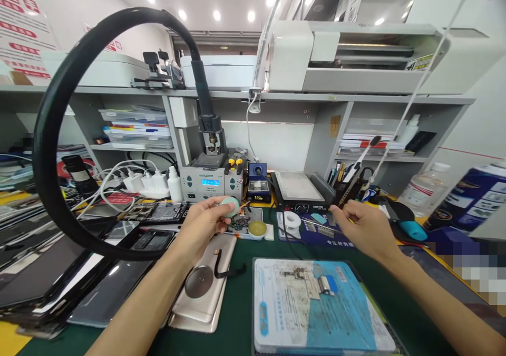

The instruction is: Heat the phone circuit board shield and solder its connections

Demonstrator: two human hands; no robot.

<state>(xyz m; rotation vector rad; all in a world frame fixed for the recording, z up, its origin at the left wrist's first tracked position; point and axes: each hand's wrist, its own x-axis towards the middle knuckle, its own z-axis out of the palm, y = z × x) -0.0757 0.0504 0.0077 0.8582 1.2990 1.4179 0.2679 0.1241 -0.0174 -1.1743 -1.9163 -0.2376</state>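
My left hand (203,216) pinches a pale green round lid (230,206) between thumb and fingers, above the back of the mat. Just right of it and lower sits an open round tin of yellowish paste (258,228), beside a loose circuit board (237,221). My right hand (361,224) is closed near the front of the hot plate, its fingers curled; whatever they hold, if anything, is hidden. Thin metal tools (320,225) lie left of that hand on a dark blue mat. In front, a small circuit board with a flex cable (310,282) rests on a blue-and-white box (324,314).
A thick black hose (43,134) loops over the left side from the grey hot-air station (209,183). Phone parts (114,287) pile up at left, next to a gold phone back cover (197,292). A hot plate (298,187), clear bottle (425,190) and spray can (470,195) stand behind.
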